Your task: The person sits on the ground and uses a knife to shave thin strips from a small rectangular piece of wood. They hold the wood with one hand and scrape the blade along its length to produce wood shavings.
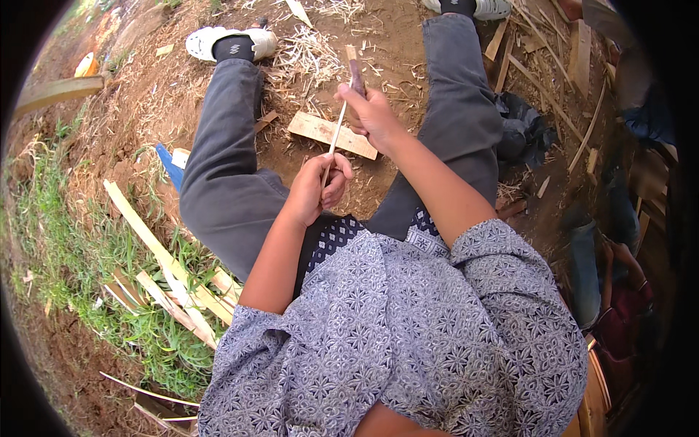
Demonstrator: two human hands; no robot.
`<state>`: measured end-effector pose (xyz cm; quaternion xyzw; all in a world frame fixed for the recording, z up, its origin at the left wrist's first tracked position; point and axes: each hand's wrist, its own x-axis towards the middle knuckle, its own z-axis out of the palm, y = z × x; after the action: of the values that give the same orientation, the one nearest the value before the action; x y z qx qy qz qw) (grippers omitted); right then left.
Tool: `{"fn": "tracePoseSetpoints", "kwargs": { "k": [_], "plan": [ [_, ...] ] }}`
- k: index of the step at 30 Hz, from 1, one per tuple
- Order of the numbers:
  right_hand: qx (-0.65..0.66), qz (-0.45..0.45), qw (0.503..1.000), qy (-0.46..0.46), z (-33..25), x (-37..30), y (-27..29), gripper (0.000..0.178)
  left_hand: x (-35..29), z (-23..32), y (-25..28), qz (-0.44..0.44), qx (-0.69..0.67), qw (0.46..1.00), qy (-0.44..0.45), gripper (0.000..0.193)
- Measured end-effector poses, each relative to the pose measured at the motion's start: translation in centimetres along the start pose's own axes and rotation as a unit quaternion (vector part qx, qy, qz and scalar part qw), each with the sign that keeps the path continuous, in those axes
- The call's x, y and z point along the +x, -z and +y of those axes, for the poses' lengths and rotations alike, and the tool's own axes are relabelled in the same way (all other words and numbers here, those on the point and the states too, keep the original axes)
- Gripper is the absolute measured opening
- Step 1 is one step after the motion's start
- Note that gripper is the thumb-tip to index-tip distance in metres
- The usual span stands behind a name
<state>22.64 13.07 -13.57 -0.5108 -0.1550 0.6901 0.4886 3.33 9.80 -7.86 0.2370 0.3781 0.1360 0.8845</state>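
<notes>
My left hand (318,186), in front of my lap, is closed round the lower part of a thin pale wooden strip (338,131). The strip slants up and away to my right hand (374,119). That hand is a fist round a short, knife-like tool (355,75), whose brown length with a paler end sticks out beyond the thumb. The strip's far end lies against the tool near the thumb. My fingers hide the rest of the tool, so its exact kind is unclear. Below the strip, a flat light board (331,134) rests on the soil between my legs.
Pale shavings (306,58) litter the ground beyond the board. Long split wood strips (164,266) lie on grass at left, near a blue piece (170,167). A black plastic bag (523,127) sits beside my right leg. At right, another person's jeans (585,266) show amid scattered wood.
</notes>
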Motion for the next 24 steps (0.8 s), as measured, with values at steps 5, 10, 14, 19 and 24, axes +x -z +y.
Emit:
{"fn": "tracePoseSetpoints", "kwargs": {
  "k": [5, 10, 14, 19, 24],
  "plan": [
    [-0.133, 0.054, 0.987, -0.072, 4.8, 1.5, 2.9, 0.042, -1.1, 0.5, -2.2, 0.169, 0.272, 0.947, -0.021, 0.032],
    [-0.267, -0.04, 0.953, -0.14, 7.0, 1.7, 2.5, 0.058, -4.1, 0.4, -2.5, 0.154, 0.437, 0.872, -0.157, 0.039],
    [-0.308, -0.076, 0.936, -0.153, 7.6, 1.9, 2.7, 0.062, -3.8, 1.3, -3.6, 0.115, 0.567, 0.791, -0.202, 0.03],
    [-0.383, -0.039, 0.912, -0.144, 9.3, 2.9, 4.2, 0.07, -2.4, 0.3, -2.9, 0.184, 0.671, 0.687, -0.21, 0.024],
    [-0.369, 0.015, 0.927, -0.066, 9.4, 2.1, 3.8, 0.062, -2.3, 0.7, -2.4, 0.245, 0.675, 0.668, -0.198, 0.02]
  ]
}}
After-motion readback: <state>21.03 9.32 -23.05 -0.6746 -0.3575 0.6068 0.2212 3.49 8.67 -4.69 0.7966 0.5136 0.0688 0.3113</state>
